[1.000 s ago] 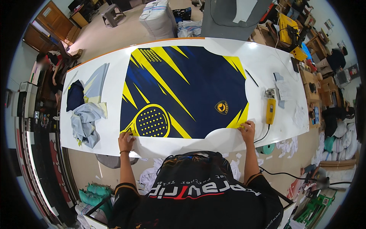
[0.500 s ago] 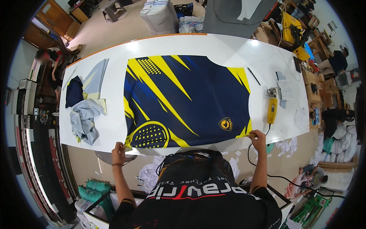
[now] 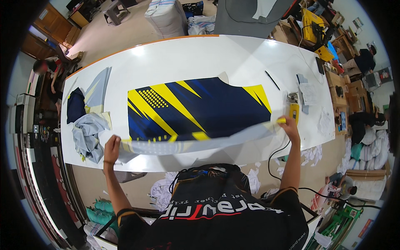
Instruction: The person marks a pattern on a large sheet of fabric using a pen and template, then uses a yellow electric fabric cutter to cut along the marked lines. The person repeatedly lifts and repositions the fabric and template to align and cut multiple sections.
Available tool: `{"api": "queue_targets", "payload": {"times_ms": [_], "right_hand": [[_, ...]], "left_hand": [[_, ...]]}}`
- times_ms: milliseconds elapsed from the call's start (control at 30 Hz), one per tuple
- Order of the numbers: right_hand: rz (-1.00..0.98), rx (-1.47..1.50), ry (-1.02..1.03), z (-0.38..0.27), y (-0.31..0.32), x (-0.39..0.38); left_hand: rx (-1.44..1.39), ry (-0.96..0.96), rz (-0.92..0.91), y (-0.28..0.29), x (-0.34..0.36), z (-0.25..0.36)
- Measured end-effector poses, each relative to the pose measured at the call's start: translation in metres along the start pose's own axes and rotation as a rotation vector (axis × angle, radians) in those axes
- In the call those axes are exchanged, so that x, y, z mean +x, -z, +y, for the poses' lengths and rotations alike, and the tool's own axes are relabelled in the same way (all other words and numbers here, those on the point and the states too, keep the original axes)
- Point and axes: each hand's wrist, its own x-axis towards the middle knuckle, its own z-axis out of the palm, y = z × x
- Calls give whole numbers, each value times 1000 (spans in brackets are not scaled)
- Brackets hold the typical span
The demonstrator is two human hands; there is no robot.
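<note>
A navy and yellow jersey panel (image 3: 208, 107) lies across the middle of the white table (image 3: 166, 54). Its near edge is lifted and turned back, so the pale grey underside shows in a long band. My left hand (image 3: 112, 148) is closed on the near left corner of the panel. At the near right corner, my right hand (image 3: 289, 127) pinches a yellow tip of the cloth. Just beyond that hand lies a yellow handheld electric cutter (image 3: 294, 110) with a round metal head. A small pale bit (image 3: 223, 77) shows past the panel's far edge.
Crumpled grey cloth (image 3: 87, 133) and a navy piece (image 3: 78, 105) lie at the table's left. A black pen (image 3: 272, 80) and paper sheets (image 3: 307, 93) lie at the right. The cutter's black cable (image 3: 271, 160) runs off the near edge. Wrapped bales (image 3: 166, 18) stand beyond the table.
Both hands have risen from the table's near edge and moved farther forward, lifting the panel's near edge. The round badge and dotted oval are now turned out of sight; grey underside shows.
</note>
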Motion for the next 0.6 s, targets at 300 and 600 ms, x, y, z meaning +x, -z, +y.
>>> {"api": "queue_targets", "payload": {"times_ms": [300, 600], "right_hand": [[161, -171, -1, 41, -54, 158], [105, -401, 193, 14, -98, 170]], "left_hand": [[63, 75, 53, -64, 174, -102], [269, 185, -157, -99, 203, -130]]}}
